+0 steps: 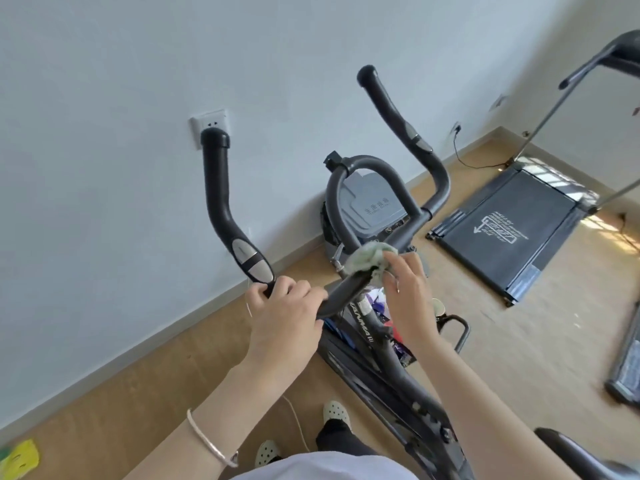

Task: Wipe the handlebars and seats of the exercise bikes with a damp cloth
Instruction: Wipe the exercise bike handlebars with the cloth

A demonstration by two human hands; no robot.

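Both hands are on the bike point(360, 344). The left hand point(284, 303) has its fingers curled round the left arm of the handlebar point(218, 188), just on the near side of the grey sensor pad point(249, 258), and seems to be steadying it. The right hand point(405, 289) has its fingers bent over a bunched green cloth point(367, 256), pressing it onto the middle of the bar where the loop point(363, 168) joins, just in front of the console point(370, 206).

The step in hand looks like wiping that centre stretch. To do it well, wrap the cloth right round the tube rather than dabbing the top, then draw it outward in one direction toward each grip end. The left hand should hold firm so the bar does not swing, then shift so the patch under it gets wiped too. Go lightly near the console and pads, since a damp cloth could drip there. The seat point(568, 448) shows only as a dark edge at the near right.
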